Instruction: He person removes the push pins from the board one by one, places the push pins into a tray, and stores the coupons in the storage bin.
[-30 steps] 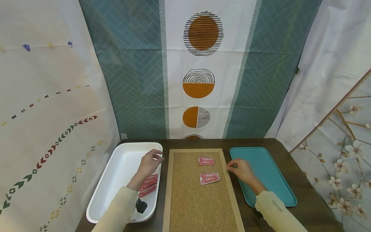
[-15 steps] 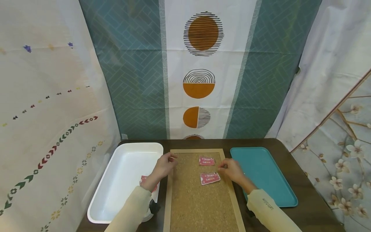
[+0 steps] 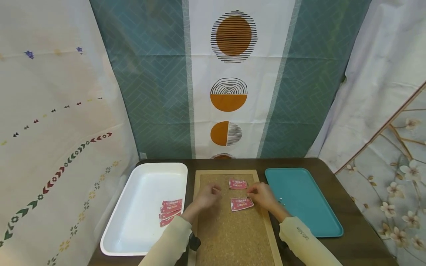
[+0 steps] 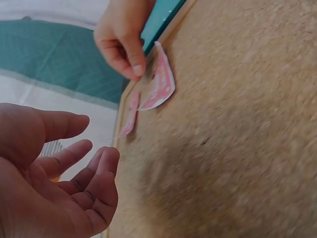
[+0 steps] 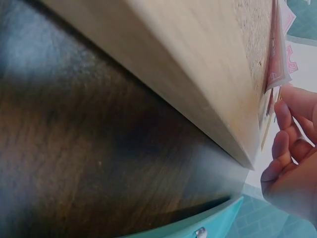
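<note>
A cork board [image 3: 226, 236] in a wooden frame bears two pink paper coupons, an upper coupon [image 3: 237, 183] and a lower coupon [image 3: 241, 204], whose edges curl up in the left wrist view. My left hand [image 3: 208, 196] hovers over the board's left part. Its thumb and fingers are apart and hold nothing in the left wrist view. My right hand [image 3: 263, 195] is at the lower coupon's right upper corner, thumb and forefinger pinched together. Between these fingertips [image 5: 292, 101] shows a tiny thin pin, mostly hidden, close to the coupon's edge.
A white tray [image 3: 114, 214] stands left of the board, with several overlapping pink coupons [image 3: 171, 207] in it. On the right lies a teal tray [image 3: 306, 203] with small shiny pins [image 3: 281, 200] near its left side. All sit on a dark wooden table [image 3: 362, 236].
My left hand has moved right, from above the white tray to over the cork board. My right hand has moved left, from the board's right edge to the lower coupon's corner.
</note>
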Demonstrator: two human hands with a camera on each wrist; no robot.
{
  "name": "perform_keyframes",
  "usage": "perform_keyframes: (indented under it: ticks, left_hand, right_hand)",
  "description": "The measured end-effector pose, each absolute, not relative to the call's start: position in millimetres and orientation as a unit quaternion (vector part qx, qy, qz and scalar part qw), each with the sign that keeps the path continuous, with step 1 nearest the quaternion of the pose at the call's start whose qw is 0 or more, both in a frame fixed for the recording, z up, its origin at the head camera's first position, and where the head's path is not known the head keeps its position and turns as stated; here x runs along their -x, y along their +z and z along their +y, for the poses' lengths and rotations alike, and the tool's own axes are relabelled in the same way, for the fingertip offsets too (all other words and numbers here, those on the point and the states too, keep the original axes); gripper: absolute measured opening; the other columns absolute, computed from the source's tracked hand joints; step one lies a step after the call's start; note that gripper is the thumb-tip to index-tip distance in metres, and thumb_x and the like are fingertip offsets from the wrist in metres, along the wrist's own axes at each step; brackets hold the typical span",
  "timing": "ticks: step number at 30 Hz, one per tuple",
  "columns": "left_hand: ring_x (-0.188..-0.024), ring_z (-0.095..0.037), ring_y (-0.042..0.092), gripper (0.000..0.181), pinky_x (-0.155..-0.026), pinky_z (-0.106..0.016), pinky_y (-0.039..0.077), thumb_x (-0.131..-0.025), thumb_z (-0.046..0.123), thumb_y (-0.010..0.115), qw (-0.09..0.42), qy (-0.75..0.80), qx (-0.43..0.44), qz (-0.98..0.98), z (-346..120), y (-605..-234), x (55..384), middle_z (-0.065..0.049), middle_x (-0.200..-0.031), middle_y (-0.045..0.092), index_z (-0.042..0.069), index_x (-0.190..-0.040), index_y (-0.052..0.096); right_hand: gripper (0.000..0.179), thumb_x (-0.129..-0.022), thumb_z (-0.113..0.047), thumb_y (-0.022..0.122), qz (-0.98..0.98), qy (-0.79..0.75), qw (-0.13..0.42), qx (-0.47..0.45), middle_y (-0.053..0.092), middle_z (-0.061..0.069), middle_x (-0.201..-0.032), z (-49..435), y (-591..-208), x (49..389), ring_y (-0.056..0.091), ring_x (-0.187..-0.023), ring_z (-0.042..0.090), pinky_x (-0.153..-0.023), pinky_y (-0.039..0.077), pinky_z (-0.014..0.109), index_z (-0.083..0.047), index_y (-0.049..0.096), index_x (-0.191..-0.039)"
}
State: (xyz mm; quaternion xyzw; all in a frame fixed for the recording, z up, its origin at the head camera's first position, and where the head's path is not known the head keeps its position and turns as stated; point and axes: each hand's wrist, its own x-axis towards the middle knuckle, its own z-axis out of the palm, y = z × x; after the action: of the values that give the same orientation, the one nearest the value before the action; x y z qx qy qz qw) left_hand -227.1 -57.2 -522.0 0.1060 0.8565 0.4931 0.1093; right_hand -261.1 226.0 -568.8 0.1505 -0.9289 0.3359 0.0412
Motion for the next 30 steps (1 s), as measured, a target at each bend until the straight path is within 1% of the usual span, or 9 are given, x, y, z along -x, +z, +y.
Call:
perform_keyframes:
  ticks: [3,5,10,12,15,18,21,24,30]
  left_hand:
    - [-0.09,-0.022,0.065,0.026,-0.073,-0.037,0.057,-0.104,0.006,0.061,0.113,0.49,-0.114,0.857,-52,-528,225,-0.013,-0.108,0.068,-0.001,-0.129,0.064]
    - [-0.089,-0.023,0.065,0.025,-0.071,-0.036,0.057,-0.104,0.005,0.06,0.114,0.487,-0.118,0.857,-48,-531,224,-0.015,-0.109,0.068,0.0,-0.129,0.064]
    - [-0.09,-0.022,0.063,0.025,-0.072,-0.038,0.056,-0.103,0.004,0.062,0.113,0.469,-0.13,0.866,-41,-538,223,-0.015,-0.11,0.068,0.002,-0.128,0.065]
    - [-0.088,-0.02,0.062,0.026,-0.071,-0.037,0.055,-0.103,0.005,0.063,0.116,0.464,-0.132,0.868,-38,-541,223,-0.013,-0.108,0.067,0.001,-0.129,0.065]
    - [-0.079,-0.019,0.06,0.028,-0.065,-0.034,0.051,-0.104,0.007,0.064,0.121,0.457,-0.132,0.871,-34,-545,222,-0.01,-0.101,0.065,0.002,-0.131,0.064]
    - [-0.073,-0.016,0.057,0.029,-0.06,-0.031,0.047,-0.102,0.006,0.065,0.112,0.437,-0.135,0.882,-31,-548,222,-0.008,-0.094,0.063,0.003,-0.131,0.063]
    - [-0.073,-0.014,0.056,0.031,-0.06,-0.029,0.046,-0.101,0.006,0.067,0.1,0.414,-0.14,0.894,-27,-551,221,-0.005,-0.092,0.064,0.003,-0.131,0.065]
    - [-0.073,-0.013,0.056,0.032,-0.06,-0.029,0.046,-0.101,0.01,0.068,0.101,0.41,-0.141,0.896,-23,-553,221,-0.003,-0.093,0.065,0.003,-0.133,0.064]
    - [-0.07,-0.014,0.057,0.035,-0.058,-0.03,0.045,-0.101,0.011,0.069,0.101,0.418,-0.138,0.892,-18,-555,220,-0.004,-0.092,0.066,0.003,-0.134,0.064]
  right_hand:
    - [0.007,-0.087,-0.002,0.082,-0.931,0.333,0.035,-0.146,0.075,0.001,-0.087,225,-571,262,0.067,-0.084,0.017,-0.079,0.056,0.04,-0.009,0.08,-0.085]
    - [0.009,-0.087,-0.002,0.082,-0.933,0.331,0.026,-0.14,0.075,0.0,-0.086,225,-573,263,0.066,-0.083,0.015,-0.08,0.056,0.04,-0.011,0.08,-0.084]
    - [0.009,-0.088,-0.003,0.083,-0.935,0.324,0.02,-0.14,0.073,-0.002,-0.085,225,-576,261,0.064,-0.081,0.013,-0.077,0.056,0.039,-0.011,0.08,-0.084]
    - [0.009,-0.088,-0.004,0.083,-0.936,0.321,0.023,-0.14,0.073,-0.003,-0.084,224,-576,261,0.063,-0.08,0.012,-0.076,0.055,0.038,-0.011,0.08,-0.084]
    - [0.009,-0.088,-0.005,0.083,-0.939,0.315,0.023,-0.137,0.07,-0.003,-0.084,222,-576,260,0.06,-0.081,0.012,-0.078,0.053,0.038,-0.013,0.08,-0.084]
    - [0.011,-0.088,-0.005,0.083,-0.94,0.313,0.018,-0.135,0.068,-0.003,-0.084,220,-574,260,0.058,-0.082,0.012,-0.078,0.051,0.037,-0.013,0.08,-0.083]
    - [0.013,-0.088,-0.004,0.083,-0.94,0.313,0.018,-0.139,0.067,-0.002,-0.083,218,-574,259,0.057,-0.079,0.012,-0.075,0.051,0.036,-0.013,0.078,-0.081]
    - [0.015,-0.087,-0.002,0.083,-0.939,0.314,0.017,-0.14,0.067,-0.002,-0.08,218,-573,259,0.057,-0.076,0.011,-0.071,0.051,0.034,-0.012,0.076,-0.079]
    - [0.015,-0.09,-0.001,0.081,-0.938,0.322,-0.009,-0.131,0.064,-0.002,-0.079,218,-573,259,0.055,-0.074,0.011,-0.066,0.048,0.03,-0.011,0.073,-0.079]
